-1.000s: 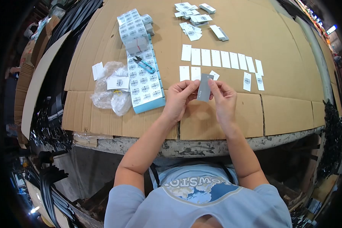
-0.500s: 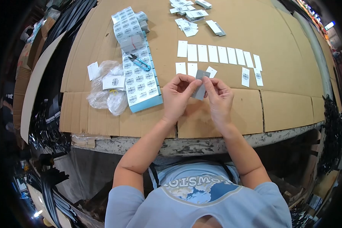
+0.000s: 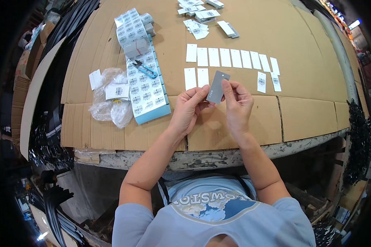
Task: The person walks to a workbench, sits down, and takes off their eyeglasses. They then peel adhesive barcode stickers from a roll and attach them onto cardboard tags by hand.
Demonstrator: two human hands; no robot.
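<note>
Left hand (image 3: 191,108) and right hand (image 3: 238,101) both grip a grey tag (image 3: 218,87), held tilted above the cardboard-covered worktop (image 3: 235,123); I record white tags (image 3: 213,57) in rows beyond, and blue-handled snips (image 3: 146,69) lying on the barcode label strip (image 3: 148,88)

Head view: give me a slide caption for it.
Left hand and right hand hold a gray tag over cardboard, near white tags in rows; snips lie on labels.
</note>
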